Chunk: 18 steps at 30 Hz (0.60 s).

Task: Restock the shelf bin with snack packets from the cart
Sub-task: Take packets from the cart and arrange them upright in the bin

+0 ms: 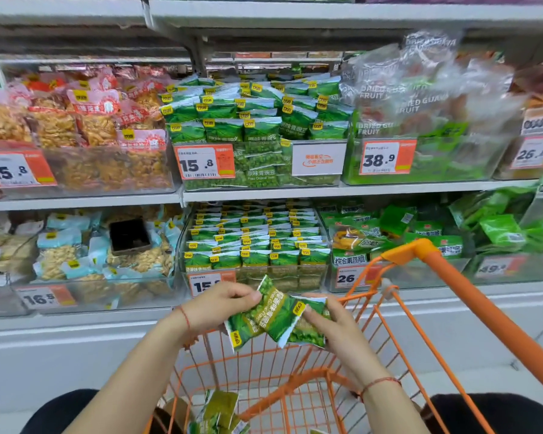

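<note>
**Both hands holding green pea packets over the cart**

Left hand [220,305] and right hand [329,324] are up above the orange wire cart [295,371], each gripping part of a small bunch of green pea snack packets [273,317]. Left fingers curl over the top left of the bunch, thumb near the upper edge. Right fingers pinch the right-hand packet from the side. Packets overlap and tilt, at least three in the bunch; exact count unclear.

More of the same packets lie at the cart bottom [217,415], near the lower frame edge, partly cut off. Orange cart handle [470,296] runs diagonally on the right.

The lower shelf bin [257,245] is straight ahead behind the hands, clear-walled, filled with upright rows of matching green packets; its price tag [206,285] is partly hidden by the left hand. The held bunch is in front of this bin, not touching it.

One shelf up, another clear bin [257,130] holds the same green packets in a looser pile, tag reading 15.8 [205,162]. To its right, dried fruit bags [420,98] with a 38.9 tag. To its left, red-labelled snack bags [91,120]. Lower left, blue-topped nut packs [76,245]. Red string bracelet on each wrist.
</note>
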{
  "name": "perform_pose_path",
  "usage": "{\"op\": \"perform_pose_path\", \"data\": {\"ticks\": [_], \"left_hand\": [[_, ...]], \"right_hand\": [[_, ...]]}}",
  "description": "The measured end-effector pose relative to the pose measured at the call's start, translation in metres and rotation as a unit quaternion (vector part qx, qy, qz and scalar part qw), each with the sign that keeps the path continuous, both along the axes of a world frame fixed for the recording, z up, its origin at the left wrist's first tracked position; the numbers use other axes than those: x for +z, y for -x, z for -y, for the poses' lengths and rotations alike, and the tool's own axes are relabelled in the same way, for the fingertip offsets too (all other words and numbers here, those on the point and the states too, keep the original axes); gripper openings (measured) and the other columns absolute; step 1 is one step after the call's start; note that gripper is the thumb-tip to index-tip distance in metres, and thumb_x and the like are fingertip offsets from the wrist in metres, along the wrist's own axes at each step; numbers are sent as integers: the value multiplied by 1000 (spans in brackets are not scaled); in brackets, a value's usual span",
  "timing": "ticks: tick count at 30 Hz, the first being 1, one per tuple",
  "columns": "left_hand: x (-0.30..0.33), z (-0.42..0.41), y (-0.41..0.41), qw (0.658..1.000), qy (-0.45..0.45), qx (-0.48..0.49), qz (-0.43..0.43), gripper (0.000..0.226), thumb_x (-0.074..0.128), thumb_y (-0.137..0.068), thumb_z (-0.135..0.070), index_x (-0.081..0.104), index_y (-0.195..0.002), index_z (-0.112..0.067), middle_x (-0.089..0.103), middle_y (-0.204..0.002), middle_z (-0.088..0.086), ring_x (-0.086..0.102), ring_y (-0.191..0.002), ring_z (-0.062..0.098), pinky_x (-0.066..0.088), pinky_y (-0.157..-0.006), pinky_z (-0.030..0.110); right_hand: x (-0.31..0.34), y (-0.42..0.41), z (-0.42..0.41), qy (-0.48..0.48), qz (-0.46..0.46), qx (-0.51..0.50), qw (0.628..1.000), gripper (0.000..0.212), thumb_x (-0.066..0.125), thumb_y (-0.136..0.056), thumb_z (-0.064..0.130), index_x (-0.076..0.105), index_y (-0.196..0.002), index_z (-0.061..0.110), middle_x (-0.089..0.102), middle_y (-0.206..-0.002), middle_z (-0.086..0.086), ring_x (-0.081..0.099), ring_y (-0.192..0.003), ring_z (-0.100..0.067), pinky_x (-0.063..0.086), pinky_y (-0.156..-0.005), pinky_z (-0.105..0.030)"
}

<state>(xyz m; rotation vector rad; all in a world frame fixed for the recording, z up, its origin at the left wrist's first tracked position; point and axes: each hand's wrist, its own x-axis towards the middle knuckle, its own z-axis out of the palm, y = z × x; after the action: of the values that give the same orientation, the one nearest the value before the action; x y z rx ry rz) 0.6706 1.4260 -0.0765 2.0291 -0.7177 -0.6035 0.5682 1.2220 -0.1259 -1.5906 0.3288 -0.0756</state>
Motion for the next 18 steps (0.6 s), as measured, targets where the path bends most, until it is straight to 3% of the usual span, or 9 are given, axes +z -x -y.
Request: {"op": "perform_pose_path", "data": {"ticks": [2, 3, 6, 8, 9, 11, 13, 15, 18], "left_hand": [[10, 6, -6, 995, -70, -30, 57, 45, 49, -98, -36, 33, -60, -17, 26, -62, 1, 30, -56, 12, 27, -54, 19], [14, 10, -9, 994, -80, -22, 76, 45, 49, -98, -35, 33, -59, -17, 26, -61, 2, 29, -56, 13, 26, -53, 19], [15, 22, -8, 998, -22, 54, 13, 36, 53, -96, -38, 50, -68, -14, 37, -66, 11, 42, -56, 16, 38, -48, 16], [2, 31, -2, 982, 66, 170, -47, 29, 62, -89, -41, 58, -80, -14, 50, -71, 7, 53, -65, 19, 44, -53, 20], [-7, 36, 3, 974, 93, 204, -28, 30, 64, -87, -42, 58, -78, -14, 51, -73, 5, 52, -69, 19, 42, -58, 22], [-25, 46, 16, 971, 85, 221, 16, 35, 59, -92, -39, 51, -68, -14, 44, -70, 4, 49, -69, 19, 42, -62, 26], [-35, 54, 30, 972, 53, 230, 10, 40, 53, -95, -39, 47, -63, -14, 40, -69, 7, 58, -65, 28, 53, -54, 30], [-41, 60, 40, 972, 24, 235, -5, 42, 52, -95, -42, 52, -66, -11, 46, -67, 11, 65, -69, 36, 56, -49, 32], [-43, 72, 51, 959, 74, 271, -46, 42, 51, -96, -39, 64, -72, -6, 61, -64, 6, 65, -59, 18, 52, -46, 26]], "right_hand": [[0, -1, -2, -49, -11, 32, 998, 24, 60, -92, 35, 62, -115, 29, 67, -118, -3, 66, -105, -23, 54, -85, -45], [-1, -1, -4, -63, -11, 36, 997, 19, 55, -96, 28, 62, -113, 30, 69, -113, -4, 68, -98, -23, 56, -77, -42], [-1, -3, -7, -116, 20, 9, 993, 19, 49, -99, 26, 60, -114, 31, 67, -116, -4, 69, -93, -18, 58, -70, -35], [1, -3, -8, -165, 43, -29, 985, 20, 48, -99, 22, 59, -114, 31, 63, -116, 0, 68, -92, -11, 58, -72, -34], [3, -3, -8, -187, 52, -45, 980, 22, 49, -99, 19, 59, -113, 31, 62, -116, 0, 67, -91, -11, 58, -71, -34], [-1, -4, -8, -175, 69, -74, 979, 26, 50, -98, 19, 60, -111, 39, 59, -123, -2, 64, -99, -17, 57, -80, -41], [-2, -4, -11, -127, 81, -95, 984, 29, 49, -99, 25, 59, -110, 50, 53, -133, -1, 57, -114, -22, 51, -92, -50], [1, -2, -12, -132, 100, -122, 979, 27, 46, -100, 27, 55, -113, 49, 52, -134, 3, 53, -119, -21, 49, -94, -47], [5, 0, -11, -168, 122, -111, 972, 21, 47, -97, 35, 54, -117, 40, 56, -119, 13, 57, -105, -10, 49, -83, -33]]}}
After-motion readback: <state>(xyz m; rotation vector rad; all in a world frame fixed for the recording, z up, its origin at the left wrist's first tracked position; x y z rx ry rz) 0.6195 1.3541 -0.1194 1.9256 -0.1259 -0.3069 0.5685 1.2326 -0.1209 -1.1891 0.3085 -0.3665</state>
